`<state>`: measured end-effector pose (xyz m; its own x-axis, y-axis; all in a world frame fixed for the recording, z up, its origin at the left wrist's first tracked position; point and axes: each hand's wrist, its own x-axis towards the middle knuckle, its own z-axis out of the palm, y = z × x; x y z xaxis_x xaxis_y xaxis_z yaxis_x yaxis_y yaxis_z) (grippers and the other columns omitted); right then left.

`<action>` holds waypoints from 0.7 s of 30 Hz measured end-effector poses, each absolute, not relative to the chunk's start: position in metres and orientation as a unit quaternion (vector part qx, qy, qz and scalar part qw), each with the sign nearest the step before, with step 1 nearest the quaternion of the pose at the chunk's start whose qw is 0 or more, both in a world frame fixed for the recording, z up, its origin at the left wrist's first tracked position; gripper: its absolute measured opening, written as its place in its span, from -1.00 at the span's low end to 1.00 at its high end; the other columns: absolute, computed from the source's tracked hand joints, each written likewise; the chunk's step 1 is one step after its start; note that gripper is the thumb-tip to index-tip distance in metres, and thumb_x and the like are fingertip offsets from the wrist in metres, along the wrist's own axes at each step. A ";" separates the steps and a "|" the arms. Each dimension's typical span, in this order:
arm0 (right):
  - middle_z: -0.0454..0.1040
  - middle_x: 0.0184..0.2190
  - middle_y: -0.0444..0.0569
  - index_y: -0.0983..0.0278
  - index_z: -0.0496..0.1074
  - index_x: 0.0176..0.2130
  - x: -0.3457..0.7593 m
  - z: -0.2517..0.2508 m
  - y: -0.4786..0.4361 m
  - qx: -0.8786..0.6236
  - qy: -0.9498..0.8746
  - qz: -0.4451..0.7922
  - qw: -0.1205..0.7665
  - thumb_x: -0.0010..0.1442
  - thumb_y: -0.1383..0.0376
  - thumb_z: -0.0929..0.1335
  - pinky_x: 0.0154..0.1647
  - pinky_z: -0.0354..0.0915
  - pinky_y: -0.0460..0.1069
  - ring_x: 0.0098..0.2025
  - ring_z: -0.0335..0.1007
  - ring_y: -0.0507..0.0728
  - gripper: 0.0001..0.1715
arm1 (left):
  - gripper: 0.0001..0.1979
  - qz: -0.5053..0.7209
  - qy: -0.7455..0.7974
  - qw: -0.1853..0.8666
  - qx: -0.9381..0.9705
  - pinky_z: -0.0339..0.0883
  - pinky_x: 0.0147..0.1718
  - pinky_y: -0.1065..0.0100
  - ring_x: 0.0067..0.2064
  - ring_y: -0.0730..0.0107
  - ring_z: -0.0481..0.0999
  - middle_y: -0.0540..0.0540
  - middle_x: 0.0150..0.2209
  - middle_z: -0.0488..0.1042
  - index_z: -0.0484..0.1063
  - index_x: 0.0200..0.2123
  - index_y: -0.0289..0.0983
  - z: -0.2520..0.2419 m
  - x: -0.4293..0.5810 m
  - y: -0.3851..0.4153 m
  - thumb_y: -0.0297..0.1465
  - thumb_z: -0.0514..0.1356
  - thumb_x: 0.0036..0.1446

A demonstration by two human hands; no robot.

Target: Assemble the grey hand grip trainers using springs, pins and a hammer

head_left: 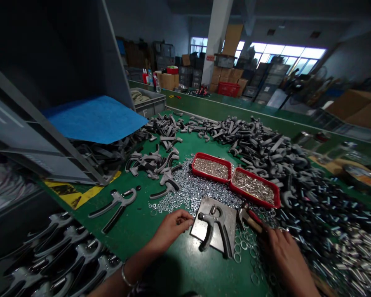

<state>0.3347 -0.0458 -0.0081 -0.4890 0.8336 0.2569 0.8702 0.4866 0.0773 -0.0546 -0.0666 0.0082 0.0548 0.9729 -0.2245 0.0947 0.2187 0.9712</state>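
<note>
A grey-and-black hand grip strengthener (214,227), with two spread handles and a metal rod across its top, lies on a small steel plate (200,229). My left hand (174,226) is beside the plate's left edge, with curled fingers and the thumb close to the index finger; anything between them is too small to make out. My right hand (282,247) is closed around the wooden handle of a hammer (249,220), whose head rests just right of the plate. Against the hammer lies a red-handled tool (256,215), partly hidden.
Behind the plate, two red trays (212,178) (254,199) of small metal parts stand among scattered nuts (185,187). Grey handle parts (253,138) are heaped beyond. Another grip strengthener (120,206) lies at left, near a large grey crate (89,165). Metal rings (243,246) and metal sleeves (358,255) lie at right.
</note>
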 end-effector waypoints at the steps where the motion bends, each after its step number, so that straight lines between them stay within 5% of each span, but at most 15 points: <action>1: 0.49 -0.23 0.20 0.35 0.41 -0.05 0.339 -0.008 -0.044 -0.493 -0.860 -0.103 0.086 0.34 0.31 0.17 -0.16 0.33 0.22 -0.24 0.36 0.30 -0.68 | -0.78 0.401 0.552 0.545 0.487 0.26 -0.30 0.37 -0.33 0.35 0.44 -0.02 -0.41 0.48 0.50 -0.30 -0.28 0.010 -0.050 -0.063 -0.25 0.27 0.05; 5: 0.47 -0.36 0.09 0.25 0.39 -0.25 0.335 0.005 -0.032 -0.519 -0.848 -0.044 0.097 0.34 0.17 0.20 -0.25 0.34 0.16 -0.30 0.37 0.27 -0.73 | -0.76 0.409 0.526 0.559 0.493 0.29 -0.28 0.35 -0.29 0.32 0.48 -0.06 -0.35 0.53 0.50 -0.26 -0.28 0.016 -0.033 -0.052 -0.25 0.29 0.05; 12: 0.57 -0.15 0.10 0.19 0.37 -0.02 0.301 0.034 -0.052 -0.546 -0.793 0.201 0.182 0.34 0.01 0.22 -0.15 0.44 0.08 -0.19 0.53 0.24 -0.61 | -0.71 0.416 0.522 0.602 0.439 0.35 -0.21 0.32 -0.27 0.31 0.52 -0.08 -0.34 0.55 0.49 -0.28 -0.29 0.025 -0.042 -0.050 -0.23 0.35 -0.01; 16: 0.60 -0.10 0.11 0.13 0.34 0.07 0.274 0.040 -0.073 -0.546 -0.786 0.219 0.190 0.34 0.04 0.21 -0.20 0.47 0.08 -0.18 0.58 0.26 -0.60 | -0.75 0.409 0.510 0.604 0.455 0.34 -0.24 0.33 -0.31 0.33 0.52 -0.08 -0.35 0.56 0.49 -0.27 -0.28 0.023 -0.040 -0.045 -0.21 0.29 0.08; 21: 0.63 -0.29 0.06 0.12 0.44 -0.14 0.255 0.039 -0.073 -0.556 -0.780 0.254 0.133 0.33 0.04 0.19 -0.40 0.44 0.06 -0.38 0.58 0.26 -0.66 | -0.77 0.399 0.515 0.559 0.513 0.33 -0.21 0.32 -0.30 0.30 0.53 -0.08 -0.36 0.57 0.51 -0.27 -0.28 0.023 -0.043 -0.034 -0.24 0.20 0.17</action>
<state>0.2546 -0.0732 0.0391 -0.3463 0.9352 -0.0746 0.8004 0.2530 -0.5434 -0.0434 -0.0342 0.0228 0.1520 0.9743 -0.1663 0.0830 0.1551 0.9844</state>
